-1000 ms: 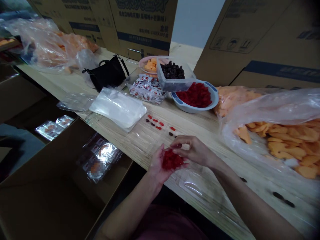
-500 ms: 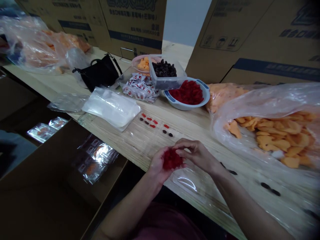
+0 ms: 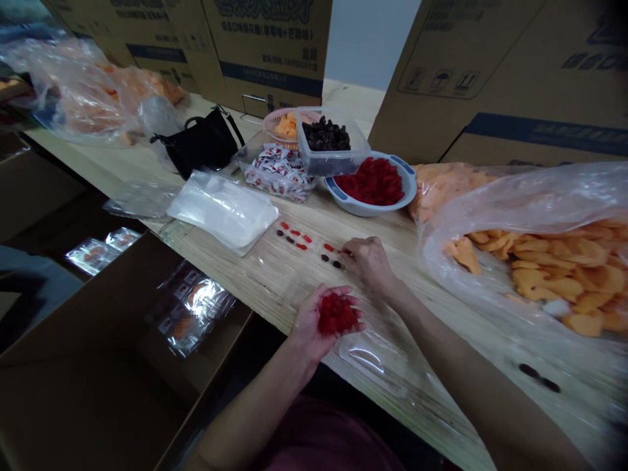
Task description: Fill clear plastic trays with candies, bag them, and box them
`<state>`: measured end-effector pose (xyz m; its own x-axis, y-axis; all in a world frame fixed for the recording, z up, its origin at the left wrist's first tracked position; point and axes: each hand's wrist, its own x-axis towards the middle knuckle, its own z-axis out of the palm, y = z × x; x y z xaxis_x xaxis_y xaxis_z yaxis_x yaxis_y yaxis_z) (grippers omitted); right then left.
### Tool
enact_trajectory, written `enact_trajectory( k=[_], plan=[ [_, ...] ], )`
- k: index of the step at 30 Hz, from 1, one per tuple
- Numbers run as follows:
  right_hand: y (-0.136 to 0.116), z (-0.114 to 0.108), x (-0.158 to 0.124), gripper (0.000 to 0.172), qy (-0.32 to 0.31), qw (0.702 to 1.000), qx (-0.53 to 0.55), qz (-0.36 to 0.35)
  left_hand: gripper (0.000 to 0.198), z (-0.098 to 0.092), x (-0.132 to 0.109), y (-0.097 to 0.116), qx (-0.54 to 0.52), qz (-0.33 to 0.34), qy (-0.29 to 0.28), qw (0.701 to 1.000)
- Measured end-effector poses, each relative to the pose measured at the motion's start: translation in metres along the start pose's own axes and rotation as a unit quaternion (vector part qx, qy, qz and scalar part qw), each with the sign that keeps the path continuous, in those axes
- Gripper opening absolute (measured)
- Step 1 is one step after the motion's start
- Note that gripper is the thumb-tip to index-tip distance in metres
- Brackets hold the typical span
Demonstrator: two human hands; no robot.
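My left hand (image 3: 314, 324) is palm up, cupped under a pile of red pieces (image 3: 338, 313). Forward and to the right, my right hand (image 3: 366, 261) reaches down to the table with its fingers pressed together, beside a small red piece (image 3: 328, 248) and dark pieces (image 3: 336, 264); what its fingertips hold is too small to make out. More red pieces (image 3: 301, 246) and dark pieces (image 3: 290, 240) lie in short rows on clear plastic to the left. A blue-white bowl (image 3: 363, 209) holds more red pieces, and a clear tub (image 3: 328, 162) holds dark ones.
Clear bags (image 3: 223, 212) lie left of the rows. Behind them stand a black bag (image 3: 201, 144) and a tray of small packets (image 3: 279, 171). An open bag of orange pieces (image 3: 564, 268) is at right. Cardboard boxes (image 3: 269, 46) line the back; an open box (image 3: 63, 373) sits lower left.
My right hand has moved from the red pile in my left palm forward to the small pieces on the table. My left hand stays cupped, and the view has shifted slightly.
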<state>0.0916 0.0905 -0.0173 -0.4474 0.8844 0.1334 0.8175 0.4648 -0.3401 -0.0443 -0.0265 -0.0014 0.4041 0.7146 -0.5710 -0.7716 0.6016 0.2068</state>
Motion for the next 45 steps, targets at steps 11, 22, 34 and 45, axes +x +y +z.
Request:
enact_trajectory(
  k=[11, 22, 34, 45],
  plan=[
    [-0.021, -0.027, -0.049, 0.017, -0.100, 0.944, 0.315, 0.022, 0.046, -0.003, 0.003, -0.005, -0.013, -0.026, -0.026, 0.999],
    [-0.023, -0.038, -0.077, 0.012, -0.151, 0.918, 0.356, 0.086, 0.047, -0.001, 0.009, -0.018, 0.002, -0.060, -0.031, 0.998],
    [0.008, -0.003, -0.035, 0.015, 0.005, 0.985, 0.148, 0.083, 0.047, -0.001, 0.003, -0.011, -0.036, -0.040, -0.039, 0.998],
    [-0.005, -0.029, -0.062, 0.014, -0.004, 0.968, 0.249, 0.042, 0.050, -0.001, 0.001, -0.008, -0.071, -0.030, -0.023, 0.997]
  ],
)
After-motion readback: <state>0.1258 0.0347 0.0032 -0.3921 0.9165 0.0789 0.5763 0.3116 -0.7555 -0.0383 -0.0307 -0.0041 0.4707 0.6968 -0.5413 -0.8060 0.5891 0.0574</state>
